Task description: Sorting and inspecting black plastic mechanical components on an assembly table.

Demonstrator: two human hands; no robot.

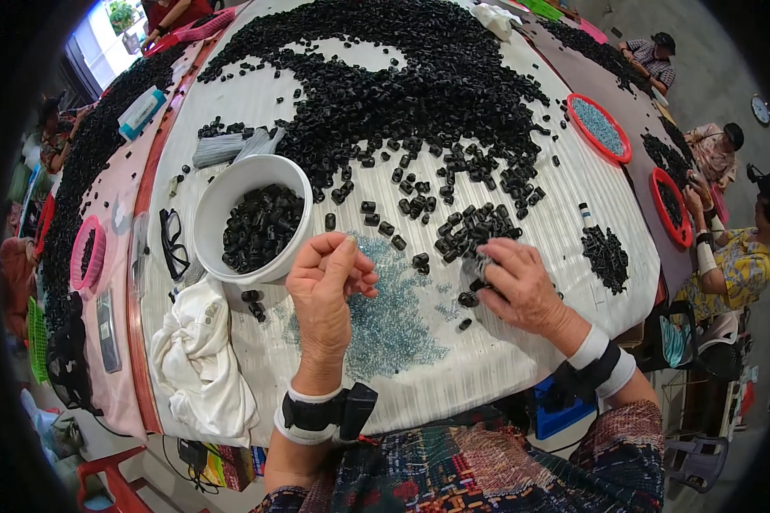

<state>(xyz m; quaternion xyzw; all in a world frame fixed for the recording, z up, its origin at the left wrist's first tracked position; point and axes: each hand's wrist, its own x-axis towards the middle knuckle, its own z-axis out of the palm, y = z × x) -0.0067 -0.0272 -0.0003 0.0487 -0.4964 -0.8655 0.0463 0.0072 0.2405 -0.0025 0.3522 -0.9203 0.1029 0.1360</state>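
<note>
My left hand (321,286) hovers over a patch of small clear-blue beads (385,325), thumb pressed to the curled fingers. Whatever it pinches is too small to make out. To the right, my right hand (526,286) curls its fingers down at the edge of a small heap of black cylindrical plastic pieces (475,229). Something greyish shows at its fingertips, but I cannot make out what it is. A white bowl (204,224) with black pieces inside stands left of my left hand.
A large mound of black pieces (419,103) covers the table's far part. Grey strand bundles (218,150), eyeglasses (174,244) and a white cloth (198,359) lie left. Right are thin black pieces (606,256) and a red tray of beads (599,126). Other people sit at neighbouring tables.
</note>
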